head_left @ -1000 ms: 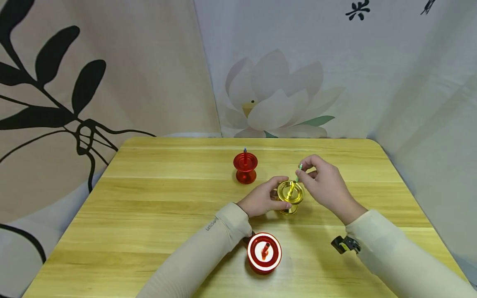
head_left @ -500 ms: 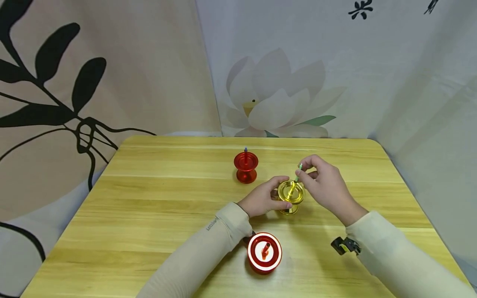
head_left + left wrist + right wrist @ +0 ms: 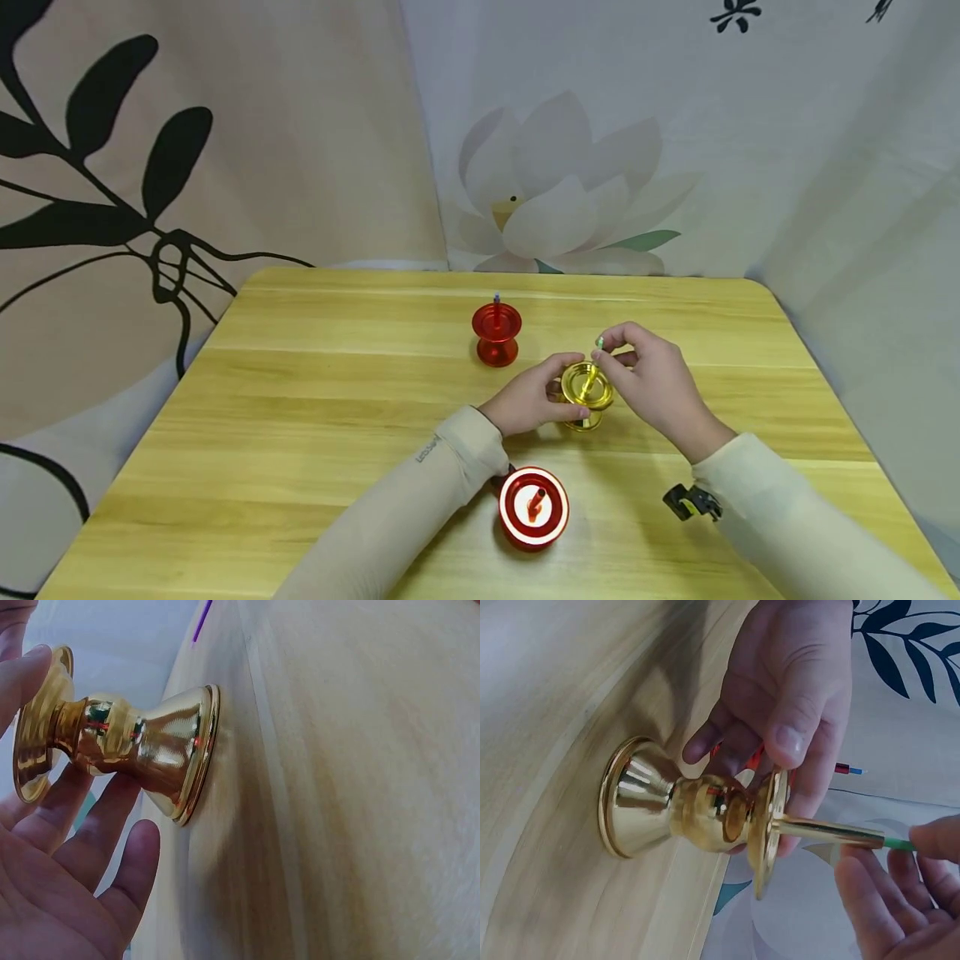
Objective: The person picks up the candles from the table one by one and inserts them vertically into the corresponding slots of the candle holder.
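A shiny gold candle holder (image 3: 711,814) with a flared base, a round dish and a thin upright tube stands on the table. My left hand (image 3: 528,400) holds it by the dish, thumb over the near edge of the rim and index finger at the far edge. Its other fingers extend along the stem in the left wrist view. My right hand (image 3: 654,385) pinches a thin green stick (image 3: 897,844) between thumb and fingers. The stick's lower end sits at the mouth of the gold tube (image 3: 829,830), in line with it.
Farther back stands a red candle holder (image 3: 496,348) with a blue-tipped stick in its tube. Close to my left forearm is another red holder (image 3: 532,542), its dish showing bright white rings. The wooden table (image 3: 337,417) ends at a printed curtain (image 3: 337,133).
My right hand has come slightly down and toward the tube with the green stick, and less of the stick shows. My left hand keeps its hold on the gold candle holder.
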A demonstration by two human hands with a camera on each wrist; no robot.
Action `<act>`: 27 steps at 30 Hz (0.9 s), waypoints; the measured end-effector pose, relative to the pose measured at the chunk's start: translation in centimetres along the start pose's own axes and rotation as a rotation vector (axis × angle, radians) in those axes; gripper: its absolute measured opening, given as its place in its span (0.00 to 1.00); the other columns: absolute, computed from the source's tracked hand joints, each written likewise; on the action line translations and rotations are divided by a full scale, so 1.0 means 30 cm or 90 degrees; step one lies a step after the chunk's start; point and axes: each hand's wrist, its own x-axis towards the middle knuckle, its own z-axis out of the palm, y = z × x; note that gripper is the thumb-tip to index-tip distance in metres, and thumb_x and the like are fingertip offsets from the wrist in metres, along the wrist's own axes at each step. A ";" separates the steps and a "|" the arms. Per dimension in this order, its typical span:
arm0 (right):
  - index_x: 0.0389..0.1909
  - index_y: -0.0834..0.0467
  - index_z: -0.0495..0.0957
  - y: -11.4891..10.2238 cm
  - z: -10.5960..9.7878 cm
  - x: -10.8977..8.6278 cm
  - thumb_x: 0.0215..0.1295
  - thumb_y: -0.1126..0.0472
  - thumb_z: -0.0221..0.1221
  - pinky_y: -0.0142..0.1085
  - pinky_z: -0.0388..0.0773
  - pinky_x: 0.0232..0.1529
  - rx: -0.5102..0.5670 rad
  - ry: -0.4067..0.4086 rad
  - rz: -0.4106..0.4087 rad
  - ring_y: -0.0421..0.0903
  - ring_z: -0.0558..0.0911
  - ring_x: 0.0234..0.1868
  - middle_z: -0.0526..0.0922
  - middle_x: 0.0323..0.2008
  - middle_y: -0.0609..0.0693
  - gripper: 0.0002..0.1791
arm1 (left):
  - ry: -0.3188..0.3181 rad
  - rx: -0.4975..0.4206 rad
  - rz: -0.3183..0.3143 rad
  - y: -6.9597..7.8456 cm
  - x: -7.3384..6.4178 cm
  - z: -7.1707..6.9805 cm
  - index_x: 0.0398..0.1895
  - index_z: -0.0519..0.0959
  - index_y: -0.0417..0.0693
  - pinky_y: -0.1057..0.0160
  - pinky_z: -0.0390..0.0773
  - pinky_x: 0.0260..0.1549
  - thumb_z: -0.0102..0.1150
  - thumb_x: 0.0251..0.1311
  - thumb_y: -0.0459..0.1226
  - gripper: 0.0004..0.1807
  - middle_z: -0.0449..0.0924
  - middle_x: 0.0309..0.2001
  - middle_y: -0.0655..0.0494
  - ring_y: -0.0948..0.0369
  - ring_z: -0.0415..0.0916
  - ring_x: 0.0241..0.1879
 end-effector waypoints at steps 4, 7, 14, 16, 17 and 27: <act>0.41 0.58 0.77 0.002 0.001 -0.007 0.70 0.61 0.62 0.36 0.80 0.32 0.005 -0.007 0.005 0.52 0.87 0.42 0.85 0.41 0.54 0.05 | -0.002 -0.013 0.004 -0.004 -0.001 0.000 0.76 0.59 0.51 0.60 0.78 0.56 0.72 0.60 0.40 0.44 0.78 0.59 0.56 0.64 0.79 0.54; 0.40 0.58 0.77 0.007 0.004 -0.014 0.69 0.62 0.63 0.35 0.81 0.31 0.006 -0.010 0.011 0.52 0.87 0.42 0.85 0.41 0.54 0.04 | -0.004 -0.019 0.015 -0.010 0.003 0.001 0.76 0.59 0.49 0.61 0.78 0.55 0.71 0.60 0.39 0.43 0.78 0.58 0.55 0.63 0.79 0.54; 0.39 0.57 0.79 0.021 0.011 -0.015 0.67 0.62 0.65 0.35 0.83 0.34 0.002 0.001 -0.001 0.49 0.86 0.40 0.85 0.38 0.51 0.05 | 0.007 -0.014 0.015 -0.015 -0.003 0.002 0.78 0.57 0.48 0.64 0.77 0.56 0.72 0.59 0.41 0.46 0.77 0.61 0.54 0.64 0.78 0.56; 0.40 0.57 0.79 0.027 0.009 -0.019 0.67 0.61 0.65 0.35 0.83 0.36 0.008 0.001 -0.002 0.49 0.86 0.40 0.85 0.39 0.51 0.06 | 0.011 -0.015 0.011 -0.018 -0.008 0.001 0.79 0.56 0.48 0.64 0.76 0.58 0.73 0.59 0.41 0.48 0.77 0.62 0.53 0.64 0.77 0.58; 0.40 0.57 0.80 0.031 0.007 -0.021 0.67 0.61 0.65 0.35 0.83 0.36 0.012 0.001 -0.002 0.49 0.86 0.41 0.85 0.39 0.50 0.06 | 0.013 -0.016 0.010 -0.021 -0.010 0.000 0.79 0.55 0.48 0.63 0.75 0.58 0.73 0.59 0.41 0.49 0.76 0.62 0.53 0.64 0.76 0.59; 0.44 0.58 0.81 0.091 -0.027 -0.053 0.66 0.59 0.66 0.51 0.82 0.48 -0.020 -0.001 0.022 0.53 0.84 0.46 0.85 0.41 0.51 0.09 | 0.026 -0.033 0.006 -0.052 -0.048 -0.032 0.78 0.56 0.45 0.56 0.74 0.61 0.72 0.59 0.40 0.48 0.77 0.62 0.53 0.60 0.77 0.59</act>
